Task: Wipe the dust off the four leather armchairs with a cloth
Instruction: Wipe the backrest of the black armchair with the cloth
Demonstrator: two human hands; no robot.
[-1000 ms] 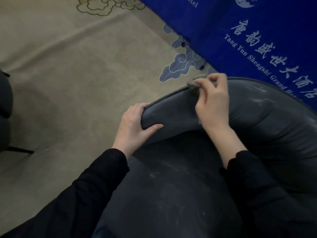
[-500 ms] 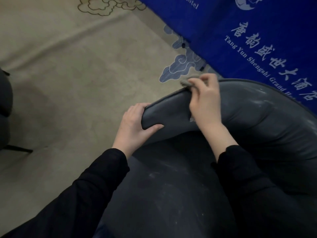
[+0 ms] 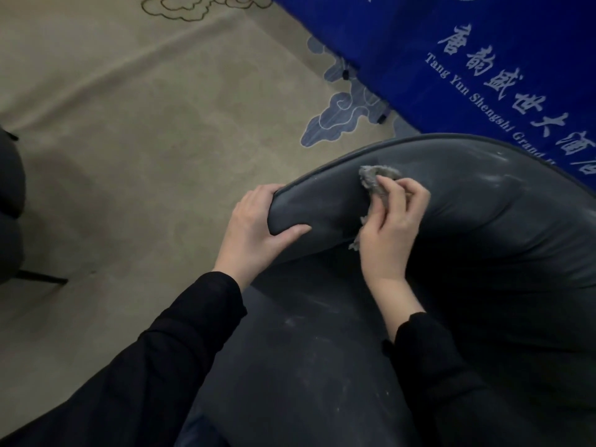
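A dark grey leather armchair [image 3: 483, 227] fills the lower right of the head view, with pale dust streaks on its seat and backrest. My left hand [image 3: 254, 227] grips the front end of the chair's left arm, thumb on the inner side. My right hand [image 3: 392, 221] holds a crumpled grey cloth [image 3: 374, 179] against the inner face of the curved backrest, just below the rim. Part of the cloth is hidden under my fingers.
A second dark chair [image 3: 9, 201] stands at the left edge on the beige patterned carpet [image 3: 145, 124]. A blue banner [image 3: 483, 59] with white lettering stands right behind the armchair, at the upper right.
My right hand has slid the cloth down from the rim onto the inner face of the backrest. My left hand has kept its grip on the chair arm.
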